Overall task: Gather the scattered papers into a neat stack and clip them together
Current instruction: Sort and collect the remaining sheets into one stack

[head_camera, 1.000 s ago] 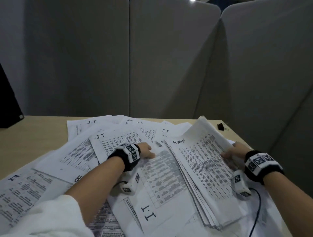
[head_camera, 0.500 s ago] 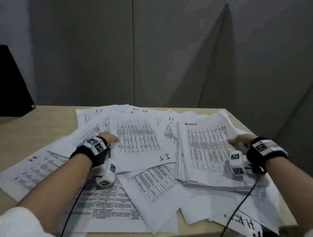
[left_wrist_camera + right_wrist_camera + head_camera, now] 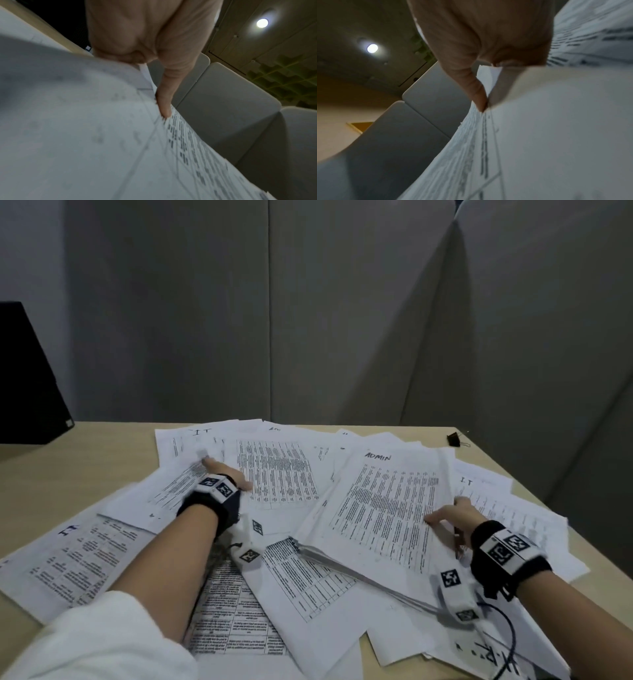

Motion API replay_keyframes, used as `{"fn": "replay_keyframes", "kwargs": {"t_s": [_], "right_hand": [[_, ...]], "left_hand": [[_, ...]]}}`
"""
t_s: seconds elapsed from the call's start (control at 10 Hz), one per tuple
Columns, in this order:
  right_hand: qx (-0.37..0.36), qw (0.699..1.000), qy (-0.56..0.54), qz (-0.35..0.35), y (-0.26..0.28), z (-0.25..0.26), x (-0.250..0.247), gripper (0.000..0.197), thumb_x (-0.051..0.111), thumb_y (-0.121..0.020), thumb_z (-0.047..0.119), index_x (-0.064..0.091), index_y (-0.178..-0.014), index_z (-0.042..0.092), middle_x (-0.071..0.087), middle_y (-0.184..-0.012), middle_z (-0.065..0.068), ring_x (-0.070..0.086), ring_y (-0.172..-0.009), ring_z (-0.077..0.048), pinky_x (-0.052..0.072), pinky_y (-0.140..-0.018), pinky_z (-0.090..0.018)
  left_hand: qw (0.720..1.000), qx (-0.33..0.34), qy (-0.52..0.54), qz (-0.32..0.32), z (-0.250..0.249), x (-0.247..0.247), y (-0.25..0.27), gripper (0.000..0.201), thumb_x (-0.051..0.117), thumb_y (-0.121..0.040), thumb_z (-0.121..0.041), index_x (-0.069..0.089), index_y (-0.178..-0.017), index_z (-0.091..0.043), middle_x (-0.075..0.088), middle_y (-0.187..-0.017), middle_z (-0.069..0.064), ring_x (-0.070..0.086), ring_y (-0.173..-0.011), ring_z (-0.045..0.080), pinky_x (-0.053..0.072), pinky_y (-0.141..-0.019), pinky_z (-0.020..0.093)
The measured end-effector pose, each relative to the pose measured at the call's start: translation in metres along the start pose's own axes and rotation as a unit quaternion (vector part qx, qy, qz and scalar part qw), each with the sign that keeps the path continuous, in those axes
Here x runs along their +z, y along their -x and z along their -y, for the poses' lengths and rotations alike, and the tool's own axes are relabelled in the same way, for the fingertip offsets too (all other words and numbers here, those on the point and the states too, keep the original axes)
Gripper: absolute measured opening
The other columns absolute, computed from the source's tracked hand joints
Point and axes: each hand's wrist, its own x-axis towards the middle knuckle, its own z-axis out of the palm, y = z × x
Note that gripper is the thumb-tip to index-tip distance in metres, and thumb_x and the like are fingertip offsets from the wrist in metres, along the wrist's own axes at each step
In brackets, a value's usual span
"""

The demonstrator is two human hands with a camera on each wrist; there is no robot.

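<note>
Low in the frame, loose printed sheets [image 3: 308, 580] are seen fanned across the tabletop [image 3: 102, 446], so the gathering step is judged to be in hand, nowhere near finished. At mid-frame the ADMIN stack [image 3: 387, 508] is pinched at its right edge by the right hand [image 3: 448, 517], while a sheet [image 3: 274, 474] left of centre is gripped by the left hand [image 3: 222, 474], thumb on top. Next, that sheet is best drawn onto the stack; the binder clip [image 3: 454, 438], lying untouched at upper right, is needed last.

Printed papers [image 3: 281, 474] scattered, overlapping across frame's lower half; ADMIN stack [image 3: 387, 508] ctr-right; black clip [image 3: 454, 439] upper right.
</note>
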Motion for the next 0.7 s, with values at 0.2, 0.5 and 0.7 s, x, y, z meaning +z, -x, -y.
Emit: {"fn": "replay_keyframes", "kwargs": {"t_s": [0.2,0.5,0.7], "right_hand": [[-0.007,0.989,0.15,-0.015,0.001,0.014,-0.003,0.025,0.074,-0.075,0.004,0.05,-0.069,0.001,0.051,-0.066,-0.012,0.047,-0.055,-0.02,0.036,-0.051,-0.027],[0.021,0.989,0.146,-0.012,-0.008,0.016,0.009,0.036,0.07,-0.08,0.008,0.043,-0.056,0.003,0.046,-0.053,-0.01,0.041,-0.045,-0.021,0.035,-0.048,-0.028],[-0.013,0.994,0.104,-0.038,-0.001,0.035,0.031,0.018,0.071,-0.078,0.006,0.054,-0.078,-0.001,0.049,-0.059,-0.01,0.043,-0.051,-0.019,0.032,-0.044,-0.023]], "left_hand": [[1.0,-0.015,-0.012,0.005,0.04,-0.059,-0.036,0.071,0.069,-0.083,-0.025,0.037,-0.135,0.01,0.041,-0.143,0.021,0.041,-0.131,0.034,0.035,-0.103,0.035],[0.99,-0.008,-0.109,0.087,0.076,-0.08,-0.062,0.076,0.077,-0.069,-0.031,0.05,-0.127,0.011,0.05,-0.133,0.03,0.046,-0.126,0.043,0.038,-0.105,0.046],[0.982,0.027,-0.027,0.185,0.062,-0.041,-0.106,0.083,0.082,-0.061,-0.042,0.052,-0.128,-0.002,0.054,-0.134,0.014,0.05,-0.123,0.031,0.035,-0.11,0.043]]}}
